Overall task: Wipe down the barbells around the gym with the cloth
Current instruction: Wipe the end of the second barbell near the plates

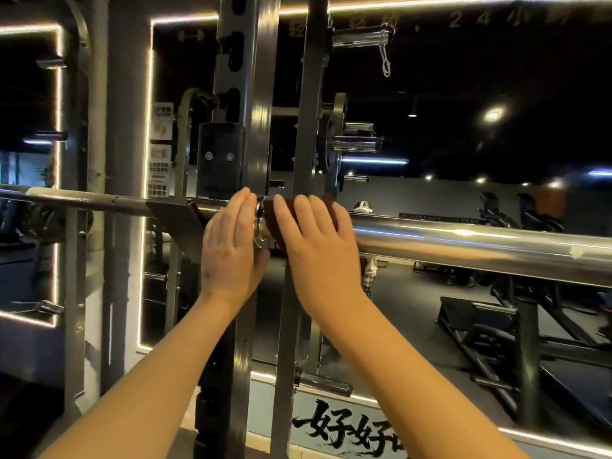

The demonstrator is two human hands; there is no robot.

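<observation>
We are pressing right hand [318, 246], fingers curled, onto dark cloth [276, 223] over barbell [463, 246] sleeve; left hand [231, 246] resting open-flat beside collar, gripping nothing.

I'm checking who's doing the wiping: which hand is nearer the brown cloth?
Right. The right hand presses the cloth onto the barbell sleeve; the left hand sits beside it at the collar.

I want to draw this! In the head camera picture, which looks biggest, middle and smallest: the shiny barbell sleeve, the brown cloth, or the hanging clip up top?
1. Shiny barbell sleeve, though it is nearest the camera.
2. Brown cloth, mostly hidden under the right hand, so this is unsure.
3. Hanging clip.
</observation>
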